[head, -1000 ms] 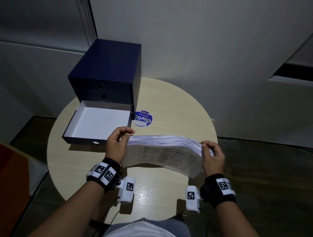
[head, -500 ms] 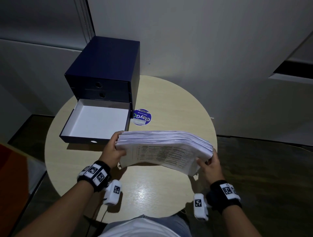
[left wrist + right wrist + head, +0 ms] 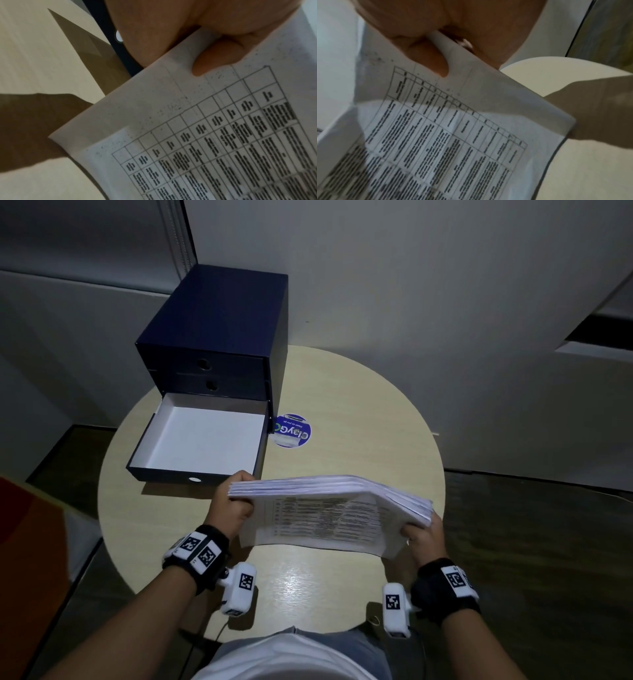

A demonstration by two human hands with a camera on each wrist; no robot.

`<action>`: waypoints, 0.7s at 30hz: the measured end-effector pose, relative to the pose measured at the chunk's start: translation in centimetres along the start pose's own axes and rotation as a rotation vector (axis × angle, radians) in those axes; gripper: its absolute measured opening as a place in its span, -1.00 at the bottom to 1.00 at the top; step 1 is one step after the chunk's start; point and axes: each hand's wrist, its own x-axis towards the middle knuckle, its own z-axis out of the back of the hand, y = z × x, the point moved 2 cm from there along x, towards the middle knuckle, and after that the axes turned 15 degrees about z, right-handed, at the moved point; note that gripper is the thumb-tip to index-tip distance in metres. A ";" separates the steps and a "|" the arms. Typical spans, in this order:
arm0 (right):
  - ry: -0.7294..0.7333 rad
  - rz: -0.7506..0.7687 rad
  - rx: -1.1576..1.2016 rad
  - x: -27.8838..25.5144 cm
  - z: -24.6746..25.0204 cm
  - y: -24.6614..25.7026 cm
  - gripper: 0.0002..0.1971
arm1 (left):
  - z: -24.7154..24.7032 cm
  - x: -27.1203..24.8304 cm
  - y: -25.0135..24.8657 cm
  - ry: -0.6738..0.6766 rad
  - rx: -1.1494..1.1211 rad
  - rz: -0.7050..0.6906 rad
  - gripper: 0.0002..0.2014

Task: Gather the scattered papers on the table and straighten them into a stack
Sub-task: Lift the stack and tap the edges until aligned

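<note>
A thick stack of white papers (image 3: 325, 508) with printed tables stands tilted on its long edge above the round beige table (image 3: 342, 405). My left hand (image 3: 233, 505) grips the stack's left end, thumb on the printed face (image 3: 217, 56). My right hand (image 3: 423, 537) grips the lower right corner of the stack (image 3: 453, 121), thumb pressed on the printed sheet (image 3: 428, 56). The sheets at the right end fan slightly. The fingers behind the stack are hidden.
A dark blue drawer box (image 3: 219, 337) stands at the table's back left, its bottom drawer (image 3: 202, 440) pulled out with a white inside. A round blue sticker (image 3: 293, 431) lies beside it. Walls close in behind the table; dark floor lies to the right.
Both hands have shifted their hold from the top of the stack to its ends, and the stack has tipped more upright and moved slightly right and nearer to me.
</note>
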 end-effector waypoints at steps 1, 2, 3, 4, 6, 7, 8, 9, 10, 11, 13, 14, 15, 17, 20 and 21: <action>-0.012 -0.012 0.003 0.1 0.2 -0.4 -0.46 | 0.1 0.0 -0.1 -0.003 -0.001 -0.006 -0.75; 0.004 -0.007 -0.027 0.2 0.1 -0.7 -0.45 | 0.1 0.1 -0.1 -0.007 -0.001 -0.008 -0.75; 0.028 -0.005 -0.073 0.3 -0.1 -1.1 -0.48 | 0.0 0.1 -0.1 -0.009 0.002 -0.007 -0.75; 0.069 0.007 -0.104 0.3 -0.5 -1.3 -0.55 | -0.2 0.0 -0.1 -0.012 0.001 -0.009 -0.76; 0.085 0.030 -0.138 0.6 -0.9 -1.0 -0.71 | -0.6 0.3 -0.5 -0.022 -0.010 -0.022 -0.79; 0.064 0.044 -0.131 0.8 -1.0 -0.7 -0.74 | -0.5 0.4 -0.6 -0.030 -0.021 -0.033 -0.81; 0.037 0.060 -0.118 1.1 -0.9 -0.5 -0.75 | -0.2 0.5 -0.8 -0.040 -0.034 -0.049 -0.81; 0.025 0.079 -0.109 1.2 -0.9 -0.2 -0.75 | 0.2 0.4 -0.9 -0.046 -0.048 -0.068 -0.81; 0.022 0.087 -0.109 1.2 -0.8 -0.2 -0.73 | 0.7 0.3 -0.9 -0.043 -0.058 -0.086 -0.79; 0.032 0.083 -0.116 1.2 -0.6 -0.5 -0.70 | 1.1 0.3 -0.8 -0.029 -0.063 -0.100 -0.75; 0.042 0.050 -0.131 0.6 -0.3 -1.3 -0.62 | 1.6 0.1 0.0 0.002 -0.062 -0.106 -0.68; 0.040 0.042 -0.136 0.4 -0.2 -1.6 -0.56 | 1.7 0.2 0.3 0.004 -0.061 -0.102 -0.66; 0.032 0.043 -0.137 0.3 -0.2 -1.9 -0.52 | 1.8 0.3 0.6 0.002 -0.058 -0.099 -0.66; 0.010 0.059 -0.149 0.5 -0.4 -1.9 -0.54 | 1.9 0.6 1.0 -0.003 -0.057 -0.088 -0.70; -0.006 0.083 -0.210 1.1 -0.8 -1.5 -0.64 | 1.5 0.8 0.8 0.000 -0.045 -0.083 -0.69; -0.019 0.090 -0.218 1.1 -0.9 -1.2 -0.67 | 1.5 0.8 0.6 -0.005 -0.050 -0.087 -0.69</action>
